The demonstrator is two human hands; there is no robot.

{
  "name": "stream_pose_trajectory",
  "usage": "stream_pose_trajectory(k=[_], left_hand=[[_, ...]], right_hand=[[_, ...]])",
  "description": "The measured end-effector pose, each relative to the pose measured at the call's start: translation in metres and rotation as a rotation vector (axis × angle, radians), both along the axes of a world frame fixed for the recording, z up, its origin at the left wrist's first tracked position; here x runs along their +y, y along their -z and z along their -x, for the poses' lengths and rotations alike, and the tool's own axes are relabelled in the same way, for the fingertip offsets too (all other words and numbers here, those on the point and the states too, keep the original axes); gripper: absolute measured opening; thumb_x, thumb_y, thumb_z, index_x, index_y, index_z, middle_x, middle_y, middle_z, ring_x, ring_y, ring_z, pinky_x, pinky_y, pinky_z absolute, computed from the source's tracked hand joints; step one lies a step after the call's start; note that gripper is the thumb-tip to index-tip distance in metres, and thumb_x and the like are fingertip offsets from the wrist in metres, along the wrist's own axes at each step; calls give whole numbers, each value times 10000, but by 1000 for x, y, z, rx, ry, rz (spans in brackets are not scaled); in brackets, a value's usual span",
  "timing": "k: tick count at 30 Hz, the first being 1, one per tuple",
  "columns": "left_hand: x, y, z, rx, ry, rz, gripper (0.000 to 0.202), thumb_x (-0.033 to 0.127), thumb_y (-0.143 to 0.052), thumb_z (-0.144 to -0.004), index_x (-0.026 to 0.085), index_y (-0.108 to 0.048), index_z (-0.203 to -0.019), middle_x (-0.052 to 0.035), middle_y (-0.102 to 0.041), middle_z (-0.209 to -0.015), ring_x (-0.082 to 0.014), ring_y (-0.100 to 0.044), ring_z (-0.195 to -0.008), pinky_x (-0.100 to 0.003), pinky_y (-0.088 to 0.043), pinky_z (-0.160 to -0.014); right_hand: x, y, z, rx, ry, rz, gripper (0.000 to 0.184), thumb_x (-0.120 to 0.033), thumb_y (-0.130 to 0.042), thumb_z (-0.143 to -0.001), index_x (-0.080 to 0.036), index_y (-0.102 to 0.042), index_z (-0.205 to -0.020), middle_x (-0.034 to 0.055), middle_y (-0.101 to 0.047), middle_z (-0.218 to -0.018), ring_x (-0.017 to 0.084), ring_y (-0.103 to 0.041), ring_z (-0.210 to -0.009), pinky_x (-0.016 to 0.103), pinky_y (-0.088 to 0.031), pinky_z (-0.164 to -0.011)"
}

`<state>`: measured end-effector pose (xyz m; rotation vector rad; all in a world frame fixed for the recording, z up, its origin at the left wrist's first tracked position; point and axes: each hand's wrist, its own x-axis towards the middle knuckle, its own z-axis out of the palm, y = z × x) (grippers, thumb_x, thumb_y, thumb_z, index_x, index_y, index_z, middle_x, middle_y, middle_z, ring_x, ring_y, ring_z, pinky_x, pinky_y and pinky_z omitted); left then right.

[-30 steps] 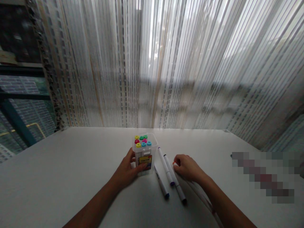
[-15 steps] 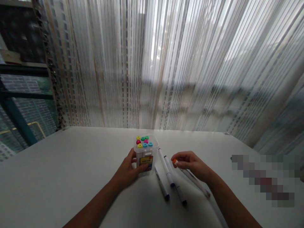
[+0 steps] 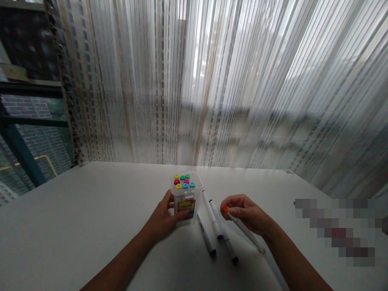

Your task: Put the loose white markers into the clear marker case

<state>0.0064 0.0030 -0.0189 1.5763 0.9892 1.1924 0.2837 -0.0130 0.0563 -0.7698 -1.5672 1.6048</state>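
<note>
My left hand [image 3: 166,217] is wrapped round a clear plastic marker box [image 3: 185,210] with a yellow and dark label. Several markers stand upright inside, their yellow, green, red, pink and blue ends showing at the top. Between the thumb and fingers of my right hand [image 3: 244,210] is the orange end of a white marker [image 3: 247,232], which slants down toward me. Between the hands lie a white marker with a purple end [image 3: 214,216], a white marker with a dark end [image 3: 227,238] and a white marker with a dark blue end [image 3: 207,236].
The white table [image 3: 91,226] carries everything. At its far edge hangs a striped sheer curtain [image 3: 145,101]. A window frame [image 3: 21,149] shows on the left. On the right part of the table is a pixelated patch [image 3: 339,232].
My right hand has shifted slightly, and the orange-ended marker in it has tilted, its far end moving a little left and down. My left hand and the box stay put.
</note>
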Motion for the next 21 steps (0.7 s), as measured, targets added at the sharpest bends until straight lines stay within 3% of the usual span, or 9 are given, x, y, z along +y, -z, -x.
stream_pose_trajectory(k=[11,21], left_hand=[[1,3,0,-49,13,20,550,428,-807,-747,231,-566,-1201,-125,-716,-1157,-313,-697,-1043,-523,-514,-981],[0,0,-2,-34,9,-3,510,411,-793,-763,230,-566,-1182,-105,-714,-1142,-307,-689,-1046,-535,-490,-999]], right_hand=[[1,6,-1,144,-42,145,342,-407,-873,-660,-133,-722,-798,-2,-563,-637,91,-455,-583,219,-331,-539],[0,3,-5,224,8,132,294,-374,-835,-718,-170,-654,-828,7,-585,-666,84,-464,-552,184,-359,-494]])
